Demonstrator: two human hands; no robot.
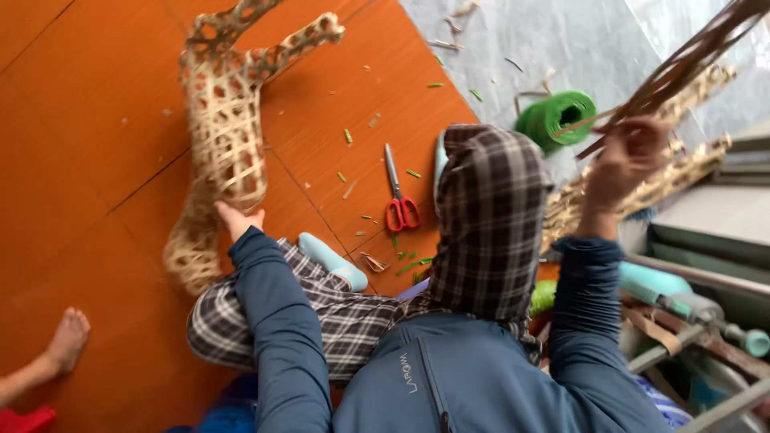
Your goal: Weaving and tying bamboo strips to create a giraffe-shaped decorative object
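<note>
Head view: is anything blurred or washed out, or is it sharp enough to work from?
Head view: soft all over; the right hand and its bundle of strips are smeared by motion; the sheet at top right is pale and washed out; the left hand on the woven basket reads fairly clearly.

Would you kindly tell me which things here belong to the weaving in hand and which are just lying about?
In hand:
- woven cane frame, touched by the left hand
- bundle of cane strips, gripped by the right hand

Lying about:
- red-handled scissors
- green twine spool
- green offcuts on the orange floor
</note>
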